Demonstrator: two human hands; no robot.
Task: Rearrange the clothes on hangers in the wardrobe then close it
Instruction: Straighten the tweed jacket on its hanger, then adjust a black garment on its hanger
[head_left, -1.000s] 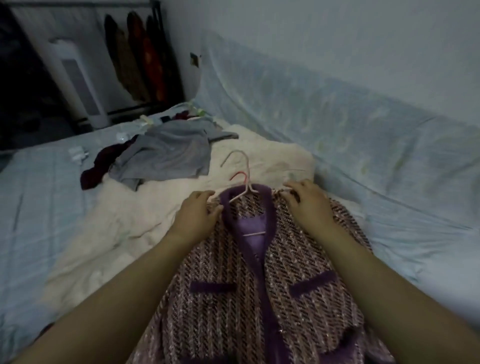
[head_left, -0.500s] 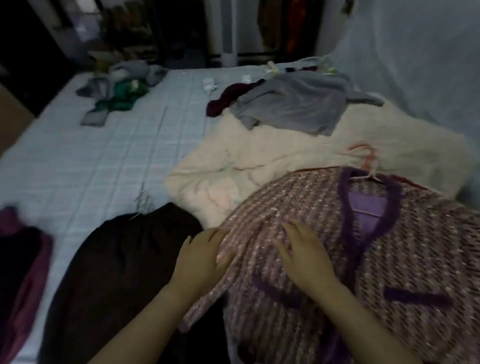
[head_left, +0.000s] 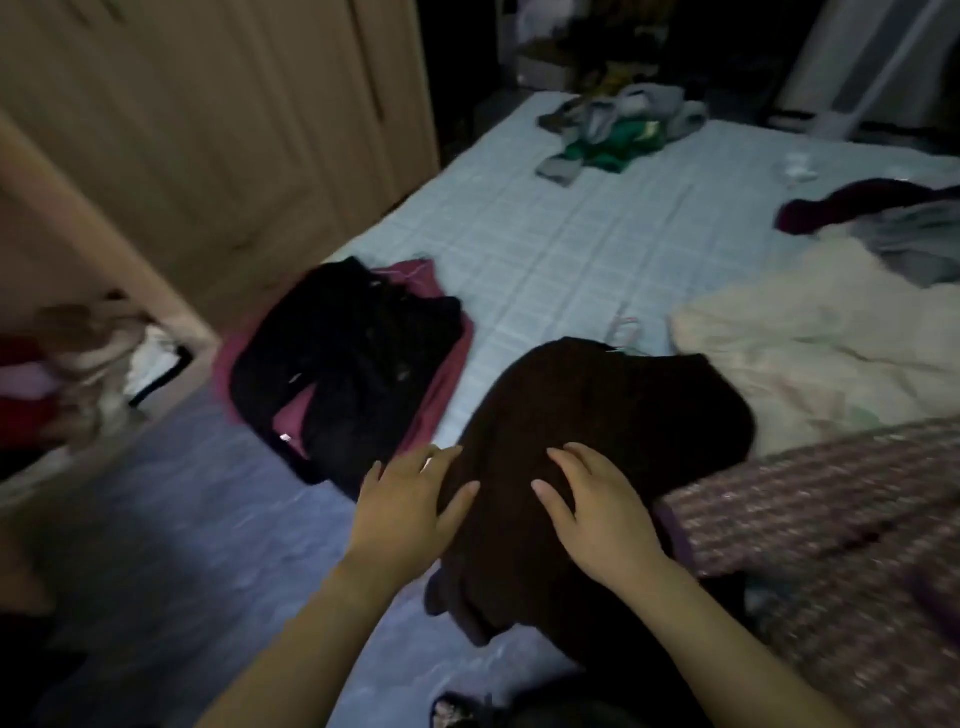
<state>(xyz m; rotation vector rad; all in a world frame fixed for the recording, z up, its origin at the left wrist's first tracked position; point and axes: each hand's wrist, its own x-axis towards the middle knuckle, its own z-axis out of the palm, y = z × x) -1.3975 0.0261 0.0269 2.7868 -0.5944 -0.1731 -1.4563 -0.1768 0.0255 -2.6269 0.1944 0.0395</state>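
Observation:
A dark brown garment (head_left: 597, 415) lies on the bed, a pale hanger hook (head_left: 626, 330) poking out at its far end. My left hand (head_left: 410, 512) hovers at its left edge, fingers spread and holding nothing. My right hand (head_left: 597, 506) rests flat on its near part, fingers apart. The pink-and-purple tweed jacket (head_left: 831, 519) lies to the right, partly over the brown garment. A black garment on a maroon one (head_left: 353, 369) lies to the left near the bed's edge. The beige wardrobe (head_left: 208, 130) stands at the left, one door open onto stacked clothes (head_left: 62, 374).
The light checked bed sheet (head_left: 571, 249) stretches ahead. A cream blanket (head_left: 831, 348) with grey and dark red clothes (head_left: 909, 223) is at the right. A green and grey pile (head_left: 618, 135) lies at the far end. Dark clutter stands beyond the bed.
My view has swung left from the tweed jacket to the wardrobe side. Both hands have left the jacket and now sit on or beside the dark brown garment.

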